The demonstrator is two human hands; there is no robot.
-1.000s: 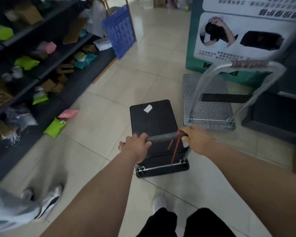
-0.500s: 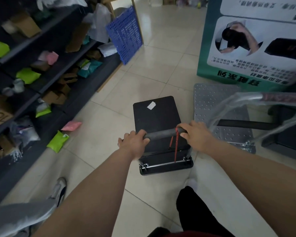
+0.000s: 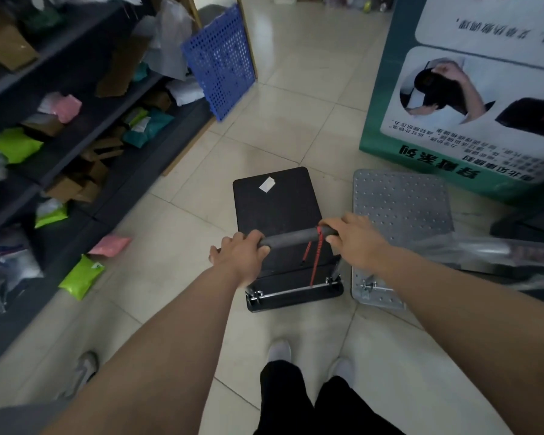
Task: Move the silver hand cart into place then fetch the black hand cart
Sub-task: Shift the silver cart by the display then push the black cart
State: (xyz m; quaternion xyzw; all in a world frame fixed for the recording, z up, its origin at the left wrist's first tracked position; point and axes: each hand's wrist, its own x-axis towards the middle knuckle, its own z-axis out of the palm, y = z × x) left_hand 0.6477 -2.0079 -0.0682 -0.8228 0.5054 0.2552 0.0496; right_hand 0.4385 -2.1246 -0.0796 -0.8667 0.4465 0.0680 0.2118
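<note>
Black hand cart (image 3: 277,208) (blank white label (image 3: 267,184)) handle: left hand (image 3: 241,257), right hand (image 3: 355,238) grip clenched.

I see upside-down Chinese print on the green box (image 3: 390,127); too blurred for me to read.

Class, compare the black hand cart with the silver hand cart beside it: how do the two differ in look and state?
The black flat-decked hand cart has a smooth dark deck bearing a white sticker; the silver metal hand cart has a pale studded deck. Left hand and right hand grip the black cart's handle; nobody holds the silver cart. The silver cart sits nearer the green printed box. Both stand empty on the tiled floor.
</note>
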